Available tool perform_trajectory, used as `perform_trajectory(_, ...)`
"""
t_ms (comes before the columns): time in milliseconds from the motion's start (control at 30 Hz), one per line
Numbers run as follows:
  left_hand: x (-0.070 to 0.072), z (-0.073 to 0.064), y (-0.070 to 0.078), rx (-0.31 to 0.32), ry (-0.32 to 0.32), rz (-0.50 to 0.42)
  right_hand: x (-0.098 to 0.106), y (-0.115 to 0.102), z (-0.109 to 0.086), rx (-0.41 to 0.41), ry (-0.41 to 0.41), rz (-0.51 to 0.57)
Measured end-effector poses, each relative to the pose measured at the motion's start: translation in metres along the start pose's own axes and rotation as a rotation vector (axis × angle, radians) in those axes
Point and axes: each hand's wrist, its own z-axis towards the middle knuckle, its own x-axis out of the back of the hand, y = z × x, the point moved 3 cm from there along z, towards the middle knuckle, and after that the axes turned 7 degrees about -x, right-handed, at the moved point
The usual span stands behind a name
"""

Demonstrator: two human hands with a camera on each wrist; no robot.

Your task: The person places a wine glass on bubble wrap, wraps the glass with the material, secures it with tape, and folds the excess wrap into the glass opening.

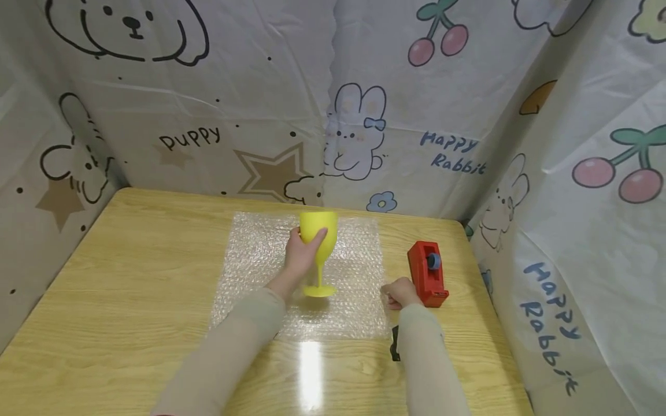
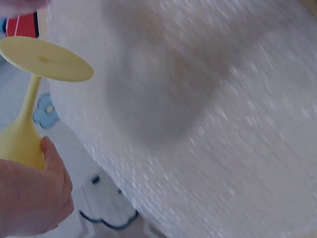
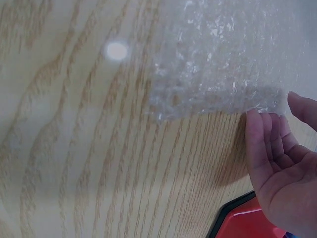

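Tall yellow cup with a round bowl, thin stem and flat foot [image 1: 326,248]: held foot down over a clear, bumpy sheet of bubble wrap [image 1: 356,266]; looks lifted, with a shadow below.
Left hand [image 1: 300,252]: clamped round the bowl with thumb and fingers.
Cup feel: likely light, stiff and smooth, maybe a bit slippery; looks like plastic, but hard to be sure.
Cup hold: best round the fat bowl, with a gentle squeeze; probably easiest to break at the thin stem.
Right hand [image 1: 403,293]: fingers close together, tips at the sheet's right edge, thumb apart; no pinch seen.
Sheet feel: likely very light, soft and floppy; best held by an edge or corner.
Sheet spot: flat on the yellow-brown wooden table [image 1: 130,289].
Red boxy tape holder with a blue roll [image 1: 429,281]: just beside the right hand.
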Motion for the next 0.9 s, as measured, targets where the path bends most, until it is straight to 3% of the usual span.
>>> perform_trajectory(267, -0.048, -0.013, -0.008, 0.042, -0.109, 0.031, 0.002, 0.002, 0.004, 0.002, -0.030, 0.012)
perform_trajectory(467, -0.076, -0.019, -0.018, 0.086, -0.139, 0.045, 0.002, 0.005, 0.003, -0.002, -0.031, 0.017)
perform_trajectory(667, -0.091, -0.024, -0.023, 0.110, -0.133, 0.053, 0.001, 0.006, 0.004, -0.007, -0.020, 0.023)
perform_trajectory(900, -0.098, -0.024, -0.024, 0.119, -0.128, 0.070, 0.002, 0.005, 0.009, 0.019, -0.016, 0.037)
